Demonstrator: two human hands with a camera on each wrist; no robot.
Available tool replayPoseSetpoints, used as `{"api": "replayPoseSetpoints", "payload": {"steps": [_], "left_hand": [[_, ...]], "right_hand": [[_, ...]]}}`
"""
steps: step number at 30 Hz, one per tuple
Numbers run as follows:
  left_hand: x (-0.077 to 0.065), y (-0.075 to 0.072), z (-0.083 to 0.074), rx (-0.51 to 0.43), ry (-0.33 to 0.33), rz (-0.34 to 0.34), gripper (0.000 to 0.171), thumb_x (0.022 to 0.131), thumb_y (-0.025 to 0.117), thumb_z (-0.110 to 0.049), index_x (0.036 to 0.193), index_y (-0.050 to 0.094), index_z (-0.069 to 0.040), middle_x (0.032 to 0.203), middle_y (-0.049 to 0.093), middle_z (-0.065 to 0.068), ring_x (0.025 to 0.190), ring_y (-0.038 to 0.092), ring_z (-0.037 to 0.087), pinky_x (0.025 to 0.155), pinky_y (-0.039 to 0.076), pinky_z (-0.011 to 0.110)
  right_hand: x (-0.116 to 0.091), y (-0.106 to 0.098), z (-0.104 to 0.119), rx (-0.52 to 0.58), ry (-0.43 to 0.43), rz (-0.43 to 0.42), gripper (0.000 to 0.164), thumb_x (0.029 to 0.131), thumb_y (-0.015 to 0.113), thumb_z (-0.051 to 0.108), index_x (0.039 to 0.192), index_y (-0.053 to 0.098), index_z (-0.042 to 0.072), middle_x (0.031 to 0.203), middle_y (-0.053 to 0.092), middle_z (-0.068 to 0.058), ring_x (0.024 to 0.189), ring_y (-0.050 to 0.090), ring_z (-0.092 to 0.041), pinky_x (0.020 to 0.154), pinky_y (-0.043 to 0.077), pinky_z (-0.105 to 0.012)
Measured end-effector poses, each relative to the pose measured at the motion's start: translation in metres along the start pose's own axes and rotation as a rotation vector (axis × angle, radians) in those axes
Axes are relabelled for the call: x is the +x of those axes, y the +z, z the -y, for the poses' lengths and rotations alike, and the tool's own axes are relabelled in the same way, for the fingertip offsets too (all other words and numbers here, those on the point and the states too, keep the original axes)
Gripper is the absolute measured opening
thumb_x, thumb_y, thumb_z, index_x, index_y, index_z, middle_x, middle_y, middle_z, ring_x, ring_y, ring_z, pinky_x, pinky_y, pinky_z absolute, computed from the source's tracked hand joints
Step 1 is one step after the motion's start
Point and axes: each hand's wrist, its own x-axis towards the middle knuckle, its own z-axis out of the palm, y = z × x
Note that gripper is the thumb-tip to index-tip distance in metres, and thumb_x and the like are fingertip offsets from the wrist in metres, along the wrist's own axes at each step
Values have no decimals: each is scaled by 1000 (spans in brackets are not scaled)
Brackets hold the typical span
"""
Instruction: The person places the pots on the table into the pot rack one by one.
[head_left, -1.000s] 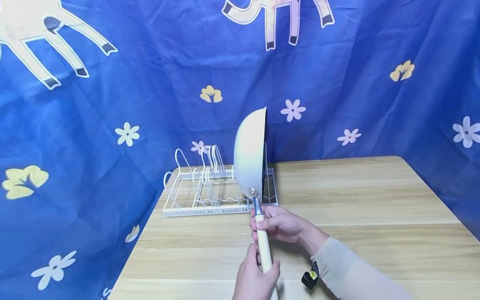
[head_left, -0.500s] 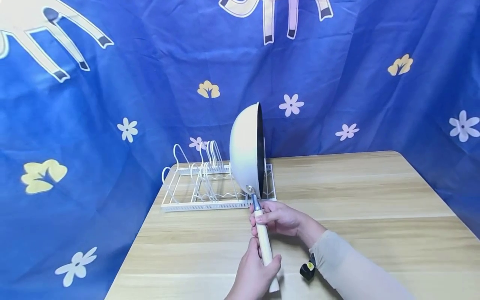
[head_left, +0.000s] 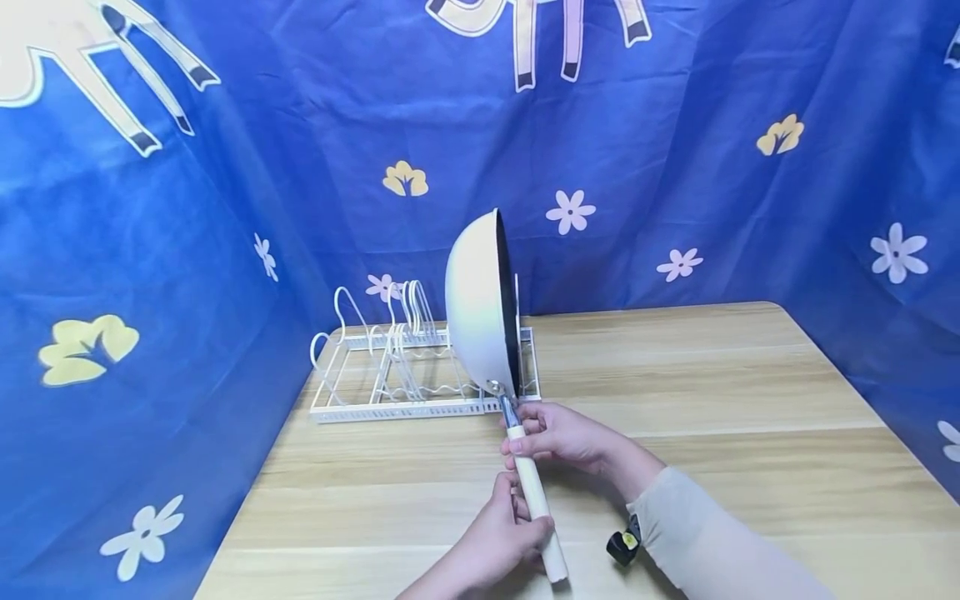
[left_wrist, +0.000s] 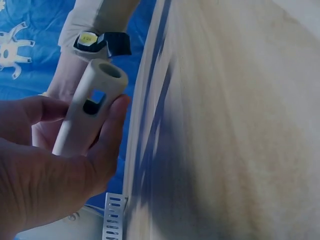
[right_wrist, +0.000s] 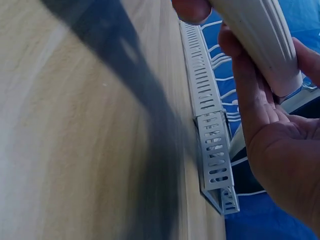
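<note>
A white wok (head_left: 474, 308) with a dark inside stands on its edge in the right part of a white wire rack (head_left: 405, 408), its opening turned to the right. Its pale handle (head_left: 534, 492) slants down toward the person. My left hand (head_left: 498, 533) grips the handle near its end; in the left wrist view the thumb and fingers pinch it below a slotted hole. Higher up, by the metal neck, my right hand (head_left: 566, 437) holds the handle between thumb and fingers. The right wrist view shows those fingers (right_wrist: 250, 85) curled under it.
The rack's upright wire dividers (head_left: 408, 308) stand left of the wok. Wooden tabletop (head_left: 675, 400) spreads to the right and in front. A blue patterned cloth (head_left: 637, 167) hangs behind and at both sides. A black strap device (head_left: 624, 543) sits on the right wrist.
The wok has turned slightly, showing more of its dark inside, and its handle end has swung a little to the right. Both hands keep their hold. The head view has shifted slightly.
</note>
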Motion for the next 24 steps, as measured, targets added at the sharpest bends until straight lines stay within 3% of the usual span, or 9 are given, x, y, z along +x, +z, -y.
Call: {"api": "replayPoseSetpoints", "payload": {"steps": [5,12,15,20,24], "left_hand": [[5,-1,2,-68,-33,28,67,88,64,-1,141,23,1,103,53,16,82,66,24,70,65,43],[13,-7,6,-44,-46,27,60,89,61,2,139,29,4,105,52,15,90,61,22,73,65,42],[14,-7,3,-46,-45,11,52,88,61,1,133,35,5,110,50,15,94,57,22,75,64,41],[13,-8,-3,-69,-46,14,47,89,61,-1,129,38,6,112,47,15,96,57,22,78,64,41],[11,-10,-6,-17,-42,33,47,91,61,-4,131,39,8,114,51,16,96,59,20,80,64,42]], "right_hand": [[-3,2,-2,-35,1,-50,64,91,69,5,141,33,-13,113,70,-19,92,74,-19,91,62,-35],[-4,3,-10,-72,2,-106,65,92,69,7,143,33,-13,126,61,-35,91,73,-16,89,62,-31],[-4,3,-12,-72,7,-122,63,92,69,7,142,36,-13,118,65,-29,90,73,-16,87,62,-31],[-3,4,-12,-99,13,-143,58,91,71,9,137,41,-11,98,68,-5,86,74,-15,80,62,-28],[-6,5,-11,-261,-7,-189,52,91,73,16,132,50,-7,93,65,-3,79,67,-12,71,58,-24]]}}
